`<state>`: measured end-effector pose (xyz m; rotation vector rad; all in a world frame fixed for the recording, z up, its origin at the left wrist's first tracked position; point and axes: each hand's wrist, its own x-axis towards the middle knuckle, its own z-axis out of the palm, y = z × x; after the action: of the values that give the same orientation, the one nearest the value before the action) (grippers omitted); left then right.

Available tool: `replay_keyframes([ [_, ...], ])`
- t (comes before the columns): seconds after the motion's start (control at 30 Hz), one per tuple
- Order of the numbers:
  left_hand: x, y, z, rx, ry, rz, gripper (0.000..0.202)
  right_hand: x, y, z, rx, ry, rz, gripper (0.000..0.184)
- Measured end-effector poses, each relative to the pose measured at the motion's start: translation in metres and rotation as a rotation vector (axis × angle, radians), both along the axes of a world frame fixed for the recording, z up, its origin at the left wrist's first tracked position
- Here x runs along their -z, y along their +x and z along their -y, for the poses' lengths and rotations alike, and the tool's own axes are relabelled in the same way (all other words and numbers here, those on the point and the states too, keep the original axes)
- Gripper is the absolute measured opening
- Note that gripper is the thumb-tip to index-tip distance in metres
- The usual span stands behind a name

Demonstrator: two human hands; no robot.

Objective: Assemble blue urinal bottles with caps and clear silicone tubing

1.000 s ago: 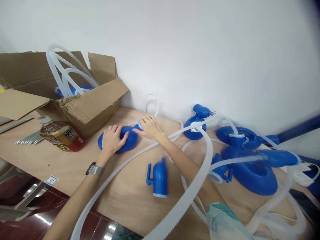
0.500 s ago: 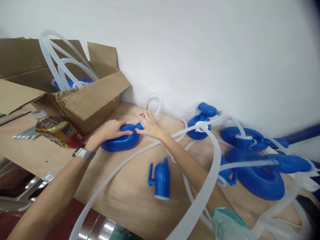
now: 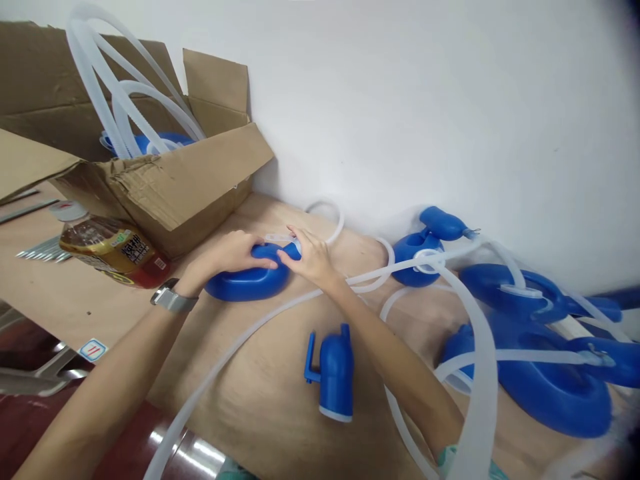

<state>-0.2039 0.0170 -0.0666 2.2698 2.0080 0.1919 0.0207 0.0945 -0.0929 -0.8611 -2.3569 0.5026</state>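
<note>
A blue ring-shaped plastic piece (image 3: 250,283) lies on the wooden table (image 3: 265,393) near the cardboard box. My left hand (image 3: 227,255), with a watch on the wrist, is curled over its top and grips it. My right hand (image 3: 310,257) pinches the thin clear tube (image 3: 280,238) where it meets the piece's blue nozzle at its right end. A long translucent hose (image 3: 235,347) runs from under my right wrist toward the table's near edge.
An open cardboard box (image 3: 165,193) with hoses and blue parts stands at the left. A bottle of amber drink (image 3: 107,250) lies beside it. A blue elbow fitting (image 3: 335,373) lies near the middle. More blue ring pieces (image 3: 550,387) and hoses are heaped at the right.
My left hand went from lying flat on the blue ring piece to curling over it. My right hand stays at the nozzle. The view has shifted a little.
</note>
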Motion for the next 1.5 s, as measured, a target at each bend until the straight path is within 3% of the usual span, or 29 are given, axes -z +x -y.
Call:
replay_keyframes([
  [0.07,-0.001,0.0,0.0,0.008,-0.023,0.028,0.075,-0.007,0.012,-0.012,-0.154,-0.081,0.005,0.075],
  [0.17,-0.003,0.0,0.001,0.008,-0.047,0.056,0.071,-0.025,0.037,-0.035,-0.583,-0.329,0.09,0.077],
  [0.23,-0.004,0.001,0.002,-0.001,-0.046,0.061,0.068,-0.036,0.048,-0.043,-0.662,-0.403,0.101,0.082],
  [0.33,-0.003,0.001,0.003,-0.002,-0.028,0.05,0.067,-0.043,0.049,-0.034,-0.566,-0.347,0.081,0.078],
  [0.47,-0.001,0.001,0.003,-0.012,0.002,0.048,0.071,-0.031,0.037,-0.011,-0.405,-0.212,-0.067,0.059],
  [0.57,-0.003,0.002,0.004,-0.021,-0.001,0.058,0.071,-0.013,0.035,0.0,-0.118,-0.311,-0.518,0.036],
  [0.67,-0.005,0.002,0.005,-0.018,-0.021,0.078,0.074,0.001,0.042,0.002,0.137,-0.507,-0.785,0.044],
  [0.87,-0.006,0.003,0.005,-0.018,-0.023,0.054,0.074,0.005,0.036,-0.002,0.042,-0.849,-0.661,0.025],
  [1.13,-0.008,0.004,0.006,0.023,-0.012,0.071,0.07,0.004,-0.026,-0.012,0.019,-1.148,-0.759,0.038],
  [1.37,-0.005,0.001,0.005,0.034,-0.032,0.032,0.076,0.01,-0.029,-0.003,0.057,-1.096,-0.917,0.02],
  [1.5,-0.002,0.0,0.004,0.028,-0.036,0.029,0.079,0.01,-0.031,0.001,0.088,-1.048,-0.957,0.021],
])
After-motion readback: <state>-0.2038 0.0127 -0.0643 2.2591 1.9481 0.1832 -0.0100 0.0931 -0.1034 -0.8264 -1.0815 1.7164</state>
